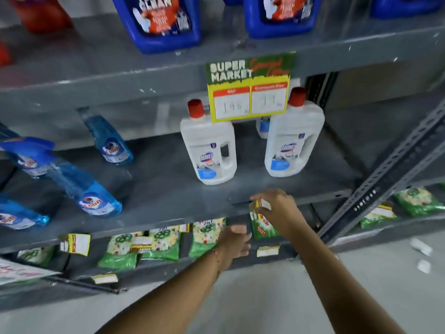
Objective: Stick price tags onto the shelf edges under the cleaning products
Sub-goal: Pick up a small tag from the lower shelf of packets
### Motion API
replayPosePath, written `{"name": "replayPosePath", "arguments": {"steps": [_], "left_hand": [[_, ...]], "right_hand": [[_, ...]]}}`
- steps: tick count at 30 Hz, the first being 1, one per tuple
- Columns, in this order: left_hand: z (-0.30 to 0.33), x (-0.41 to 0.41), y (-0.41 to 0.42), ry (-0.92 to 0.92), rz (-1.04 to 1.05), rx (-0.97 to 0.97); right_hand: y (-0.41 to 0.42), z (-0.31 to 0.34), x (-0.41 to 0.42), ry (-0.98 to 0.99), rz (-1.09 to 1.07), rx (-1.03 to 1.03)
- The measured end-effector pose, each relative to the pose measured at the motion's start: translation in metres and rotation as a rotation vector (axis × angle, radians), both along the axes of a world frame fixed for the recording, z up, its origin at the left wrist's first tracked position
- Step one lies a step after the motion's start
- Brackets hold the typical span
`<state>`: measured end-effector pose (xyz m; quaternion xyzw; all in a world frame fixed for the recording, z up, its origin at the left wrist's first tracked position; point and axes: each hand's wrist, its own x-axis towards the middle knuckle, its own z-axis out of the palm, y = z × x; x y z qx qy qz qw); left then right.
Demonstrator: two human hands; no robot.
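My right hand (277, 208) holds a small price tag (261, 204) pinched against the front edge of the grey middle shelf (168, 222), just below the right white Domex bottle (292, 138). A second white Domex bottle (208, 145) stands to its left. My left hand (234, 242) hovers lower, fingers apart and empty, in front of the green packets (204, 237) on the shelf beneath. A large yellow-green supermarket price card (250, 88) hangs from the upper shelf edge. Another yellow tag (77, 243) sits on the middle shelf edge at the left.
Blue Colin spray bottles (96, 198) lie tilted on the left of the middle shelf. Blue jugs (159, 20) stand on the top shelf. More green packets (419, 201) lie at the right, past a slanted perforated metal upright (385, 174). Small yellow tags (267, 250) mark the lower shelf edge.
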<state>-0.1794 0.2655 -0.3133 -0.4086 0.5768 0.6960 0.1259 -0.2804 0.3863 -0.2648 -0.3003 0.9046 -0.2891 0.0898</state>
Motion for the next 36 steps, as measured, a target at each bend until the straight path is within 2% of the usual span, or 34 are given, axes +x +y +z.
{"name": "replayPosePath", "arguments": {"steps": [4, 7, 11, 15, 19, 36], "left_hand": [[-0.015, -0.023, 0.017, 0.071, -0.002, 0.105], [-0.023, -0.033, 0.019, 0.129, 0.026, 0.096], [-0.034, -0.020, 0.013, 0.204, 0.094, -0.066], [-0.034, -0.010, 0.002, 0.291, 0.199, -0.248], [-0.032, -0.012, -0.002, 0.357, 0.188, -0.374], [-0.032, -0.019, 0.004, 0.339, 0.159, -0.593]], "right_hand": [[-0.002, -0.018, 0.001, 0.021, 0.077, 0.018], [0.008, -0.031, 0.004, -0.057, -0.010, -0.091], [0.031, -0.051, 0.012, -0.142, -0.256, -0.303], [0.038, -0.063, 0.013, -0.119, -0.278, -0.287], [0.033, -0.070, 0.008, -0.015, -0.332, -0.274], [0.024, -0.081, 0.003, -0.061, -0.392, -0.327]]}}
